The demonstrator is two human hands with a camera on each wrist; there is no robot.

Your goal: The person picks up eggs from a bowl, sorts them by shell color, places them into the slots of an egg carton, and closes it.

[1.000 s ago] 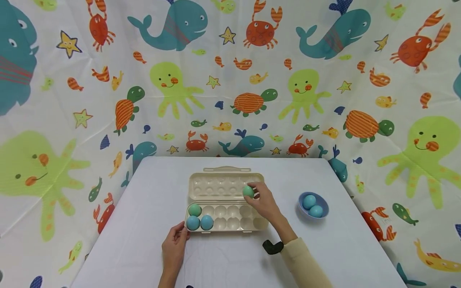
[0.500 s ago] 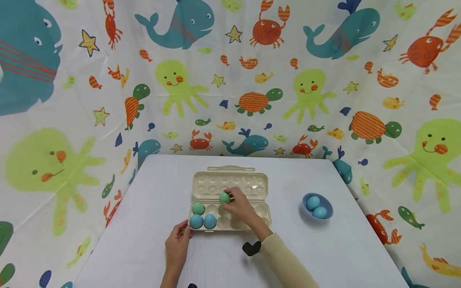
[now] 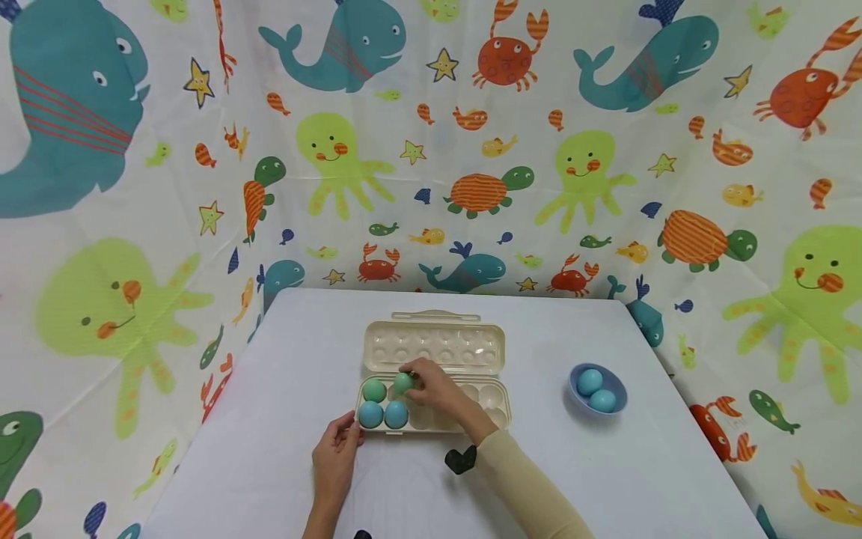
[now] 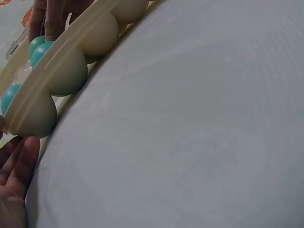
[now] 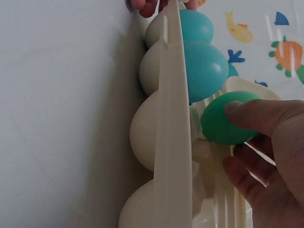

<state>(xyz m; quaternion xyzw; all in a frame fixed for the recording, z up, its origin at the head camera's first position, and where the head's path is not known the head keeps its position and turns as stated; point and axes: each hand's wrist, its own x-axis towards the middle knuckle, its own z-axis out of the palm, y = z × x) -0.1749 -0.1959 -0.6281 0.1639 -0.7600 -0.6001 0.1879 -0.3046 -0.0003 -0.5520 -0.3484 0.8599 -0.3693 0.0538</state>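
An open beige egg carton (image 3: 431,349) lies on the white table, its lid folded back. My right hand (image 3: 438,393) pinches a green egg (image 5: 227,121) between thumb and fingers, low over the back row's second cup from the left. Another green egg (image 3: 374,390) sits in the cup left of it. Two blue eggs (image 3: 396,414) fill the two leftmost front cups. At the carton's front left corner, my left hand (image 3: 334,453) grips the rim, with fingers (image 4: 26,161) under it in the left wrist view. The cup under the held egg is mostly hidden.
A small blue bowl (image 3: 581,404) with two light blue eggs (image 3: 602,400) stands right of the carton. Behind the table hangs a curtain (image 3: 431,161) printed with sea animals. A dark strap end (image 3: 461,460) shows beside the right sleeve.
My right hand has carried the green egg leftward from the lid's right side, then down to the back row's second cup. The left hand keeps its grip on the corner.
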